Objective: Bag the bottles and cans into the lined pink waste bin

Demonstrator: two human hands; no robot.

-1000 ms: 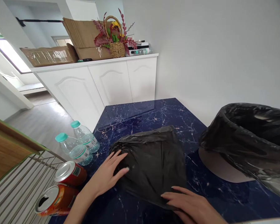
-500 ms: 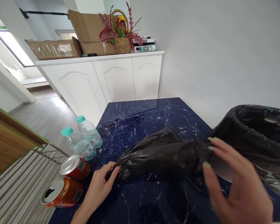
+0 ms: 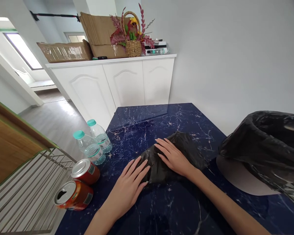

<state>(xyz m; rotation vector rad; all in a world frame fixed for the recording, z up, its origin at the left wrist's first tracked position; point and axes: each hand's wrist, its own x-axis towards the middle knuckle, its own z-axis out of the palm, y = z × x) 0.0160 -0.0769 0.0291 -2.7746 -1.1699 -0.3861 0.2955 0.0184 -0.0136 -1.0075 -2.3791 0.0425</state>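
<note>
A black plastic bag (image 3: pixel 159 171) lies folded on the dark blue marbled table (image 3: pixel 147 212). My left hand (image 3: pixel 130 181) rests flat at the bag's left end, fingers spread. On the upper middle of the bag, my right hand (image 3: pixel 172 156) presses down with its fingers stretched out, and its forearm crosses the table from the lower right. Part of the bag is hidden beneath both hands. To the right stands a trash bin (image 3: pixel 242 178) lined with another black bag (image 3: pixel 271 140), apart from my hands.
Left of my hands stand two clear bottles with teal caps (image 3: pixel 89 148) and two drink cans (image 3: pixel 74 195), one of them opened. A metal rack (image 3: pixel 36 192) borders the table's left side. A white cabinet (image 3: pixel 122 78) holding cardboard boxes and a flower basket (image 3: pixel 133 49) is behind.
My right hand has moved left from beside the bin onto the bag. My left hand has let go of the bag's end and lies open on it. The bag is shorter and flatter.
</note>
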